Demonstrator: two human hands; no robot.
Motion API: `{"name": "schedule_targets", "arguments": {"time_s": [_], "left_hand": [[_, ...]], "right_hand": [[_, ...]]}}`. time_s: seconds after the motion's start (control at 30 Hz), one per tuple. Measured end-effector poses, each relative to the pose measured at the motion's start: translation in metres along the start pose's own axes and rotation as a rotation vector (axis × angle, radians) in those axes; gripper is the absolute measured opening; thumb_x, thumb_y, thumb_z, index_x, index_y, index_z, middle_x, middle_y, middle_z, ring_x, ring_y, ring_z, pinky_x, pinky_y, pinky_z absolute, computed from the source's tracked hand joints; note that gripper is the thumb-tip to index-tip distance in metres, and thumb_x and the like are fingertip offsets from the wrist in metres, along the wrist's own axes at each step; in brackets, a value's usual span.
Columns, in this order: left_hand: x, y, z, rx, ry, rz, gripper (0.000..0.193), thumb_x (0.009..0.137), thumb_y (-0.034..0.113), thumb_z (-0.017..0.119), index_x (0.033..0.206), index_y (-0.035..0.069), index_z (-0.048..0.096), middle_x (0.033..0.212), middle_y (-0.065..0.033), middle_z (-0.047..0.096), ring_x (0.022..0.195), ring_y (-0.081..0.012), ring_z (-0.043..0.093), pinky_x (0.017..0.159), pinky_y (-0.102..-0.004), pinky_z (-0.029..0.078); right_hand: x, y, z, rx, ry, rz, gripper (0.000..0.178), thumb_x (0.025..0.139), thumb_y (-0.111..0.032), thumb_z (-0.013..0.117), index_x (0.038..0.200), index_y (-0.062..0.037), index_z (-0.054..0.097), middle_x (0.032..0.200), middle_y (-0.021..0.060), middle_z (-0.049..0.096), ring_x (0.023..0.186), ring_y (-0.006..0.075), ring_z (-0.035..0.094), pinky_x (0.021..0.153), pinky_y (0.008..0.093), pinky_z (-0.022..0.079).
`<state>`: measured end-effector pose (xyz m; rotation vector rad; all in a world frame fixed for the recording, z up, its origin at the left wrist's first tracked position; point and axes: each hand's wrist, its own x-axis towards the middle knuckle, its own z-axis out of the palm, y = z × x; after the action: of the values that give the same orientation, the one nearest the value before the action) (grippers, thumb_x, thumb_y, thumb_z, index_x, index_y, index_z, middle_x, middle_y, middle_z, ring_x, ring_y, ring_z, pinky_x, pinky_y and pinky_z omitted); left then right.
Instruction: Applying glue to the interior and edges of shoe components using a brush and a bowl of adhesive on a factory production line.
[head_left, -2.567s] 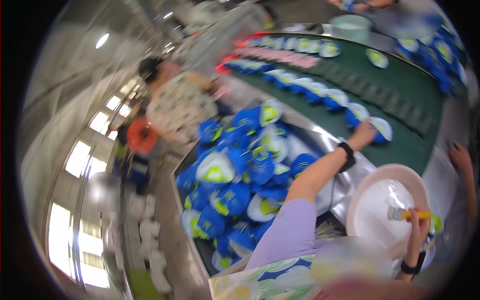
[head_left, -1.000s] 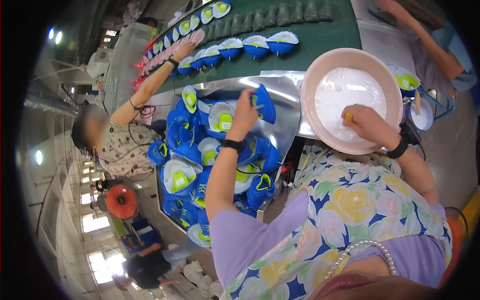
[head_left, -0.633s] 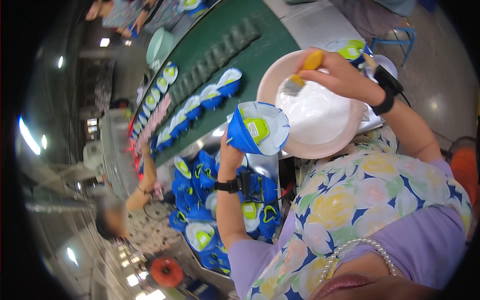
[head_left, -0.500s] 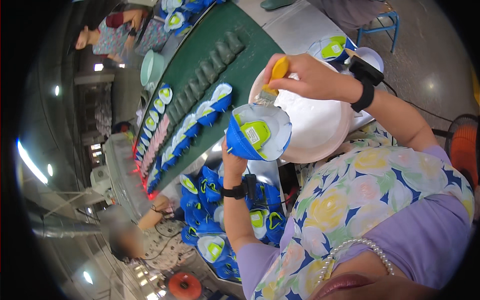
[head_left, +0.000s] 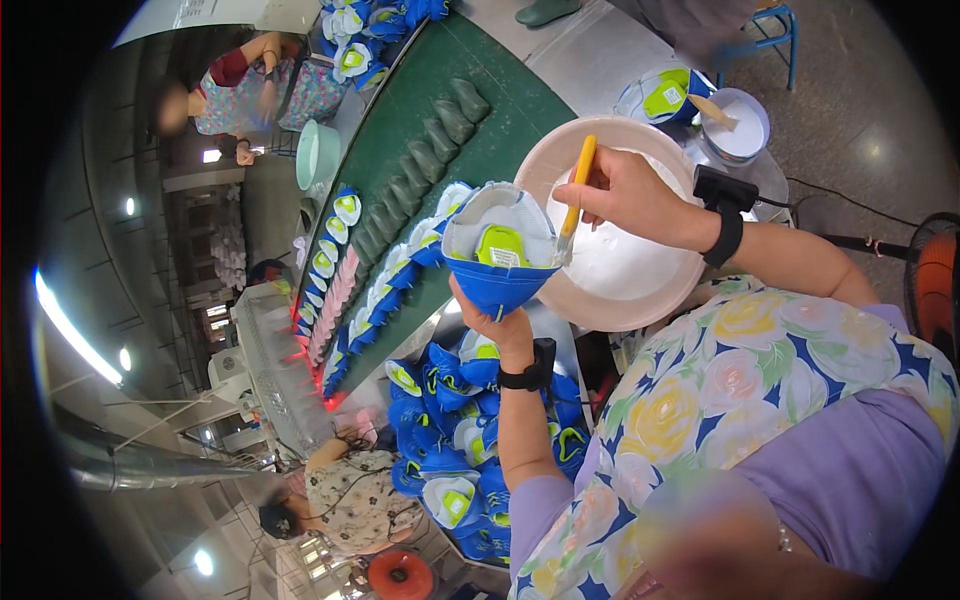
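Shoe upper [head_left: 497, 255] (blue, white-lined) now lifted from pile [head_left: 460, 440], cupped in left hand [head_left: 492, 312]; right hand [head_left: 622, 195] pinching yellow brush [head_left: 575, 200], bristles at 3 o'clock rim, over bowl [head_left: 640, 300]. Gluing apparently begun.

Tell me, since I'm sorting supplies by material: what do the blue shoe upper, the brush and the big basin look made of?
Blue shoe upper: seemingly fabric or synthetic, matte, with a pale rim. Brush: glossy yellow handle, probably plastic; its bristles are hard to make out. Basin: smooth pinkish plastic by its look, holding white paste.
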<state>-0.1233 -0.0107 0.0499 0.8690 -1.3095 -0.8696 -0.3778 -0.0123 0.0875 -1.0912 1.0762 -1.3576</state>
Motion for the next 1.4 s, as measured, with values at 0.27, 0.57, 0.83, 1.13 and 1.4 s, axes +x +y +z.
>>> {"name": "schedule_targets", "arguments": {"time_s": [0.27, 0.57, 0.83, 1.13, 1.4], "left_hand": [[0.019, 0.014, -0.007, 0.278, 0.072, 0.028, 0.036, 0.093, 0.010, 0.047, 0.127, 0.002, 0.050, 0.122, -0.0126, 0.054, 0.109, -0.0198, 0.057, 0.092, -0.0333, 0.049], [-0.022, 0.012, 0.013, -0.656, 0.058, -1.455, 0.047, 0.094, 0.046, 0.047, 0.122, 0.010, 0.054, 0.100, -0.0120, 0.067, 0.059, -0.0220, 0.065, 0.032, -0.0238, 0.046], [-0.016, 0.006, 0.021, -0.983, -0.160, -1.423, 0.031, 0.096, 0.034, 0.048, 0.110, 0.007, 0.054, 0.077, -0.0094, 0.059, 0.049, -0.0110, 0.047, 0.033, -0.0182, 0.034], [-0.015, 0.010, 0.029, -0.752, -0.130, -1.115, 0.040, 0.099, 0.036, 0.042, 0.124, 0.008, 0.053, 0.107, -0.0112, 0.065, 0.076, -0.0209, 0.067, 0.054, -0.0278, 0.056], [0.009, 0.020, 0.030, -0.203, -0.170, -0.792, 0.042, 0.097, 0.025, 0.046, 0.134, 0.005, 0.046, 0.131, -0.0088, 0.052, 0.118, -0.0206, 0.053, 0.099, -0.0359, 0.046]], "right_hand": [[0.004, -0.011, -0.021, -0.056, -0.134, -0.215, 0.018, 0.088, -0.012, 0.068, 0.098, -0.0009, 0.059, 0.088, 0.0058, 0.063, 0.078, 0.0114, 0.063, 0.070, 0.0208, 0.051], [0.000, -0.018, -0.012, -0.132, -0.453, -0.753, 0.014, 0.087, -0.012, 0.066, 0.100, -0.0077, 0.061, 0.097, 0.0075, 0.065, 0.089, 0.0269, 0.063, 0.075, 0.0340, 0.050], [0.009, -0.021, -0.018, -0.412, -0.466, -0.661, 0.012, 0.084, -0.010, 0.066, 0.093, -0.0066, 0.059, 0.092, 0.0085, 0.064, 0.084, 0.0295, 0.063, 0.073, 0.0359, 0.050], [0.013, -0.025, -0.044, -0.430, -0.453, -0.244, 0.014, 0.084, -0.015, 0.064, 0.091, -0.0037, 0.059, 0.076, 0.0134, 0.064, 0.071, 0.0267, 0.064, 0.065, 0.0337, 0.047], [0.016, -0.029, -0.038, -0.310, -0.315, -0.635, 0.013, 0.086, -0.008, 0.066, 0.098, -0.0068, 0.061, 0.095, 0.0096, 0.064, 0.088, 0.0261, 0.063, 0.076, 0.0336, 0.050]]}}
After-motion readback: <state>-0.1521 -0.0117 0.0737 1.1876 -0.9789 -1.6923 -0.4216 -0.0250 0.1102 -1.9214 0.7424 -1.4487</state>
